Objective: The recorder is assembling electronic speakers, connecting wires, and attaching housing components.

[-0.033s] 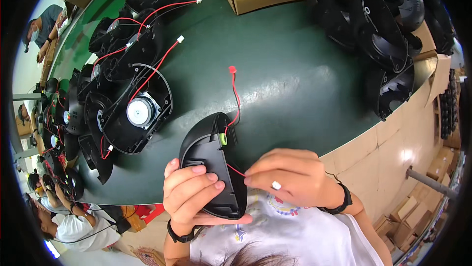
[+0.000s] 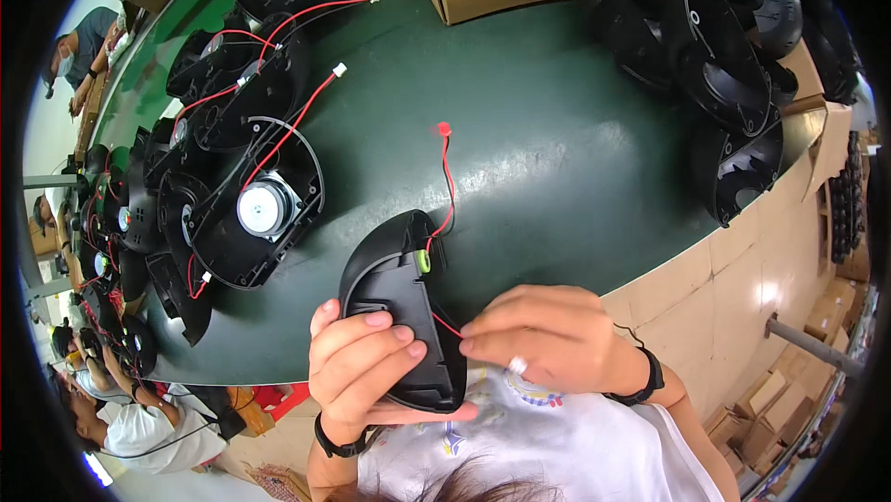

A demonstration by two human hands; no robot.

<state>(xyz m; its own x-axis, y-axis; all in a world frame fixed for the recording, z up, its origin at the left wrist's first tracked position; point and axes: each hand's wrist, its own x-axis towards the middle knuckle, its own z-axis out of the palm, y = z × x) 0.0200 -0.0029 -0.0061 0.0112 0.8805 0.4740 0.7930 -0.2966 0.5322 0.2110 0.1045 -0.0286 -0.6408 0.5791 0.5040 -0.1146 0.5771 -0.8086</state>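
Observation:
My left hand [image 2: 357, 363] is wrapped round a black plastic shell [image 2: 382, 270], held tilted above the near edge of the table. A light green battery cell [image 2: 424, 262] shows at the shell's upper end. From there a red and black lead [image 2: 449, 182] runs up over the table to a red plug [image 2: 444, 130]. Beside the shell, my right hand [image 2: 552, 340] pinches a red wire [image 2: 447, 324] coming out of it. The white connector [image 2: 517, 366] hangs by the right fingers, slightly blurred. The shell's inside is mostly hidden.
Black shells with speakers [image 2: 264, 210] and red wires crowd the table's left. A cardboard box [image 2: 473, 8] of green battery cells stands at the far side. More black shells [image 2: 715, 66] are piled at right. Co-workers [image 2: 153, 423] sit along the left.
The red plug has shifted slightly right, and the white connector has swung a little left and down. Both hands keep their grip, nearly still.

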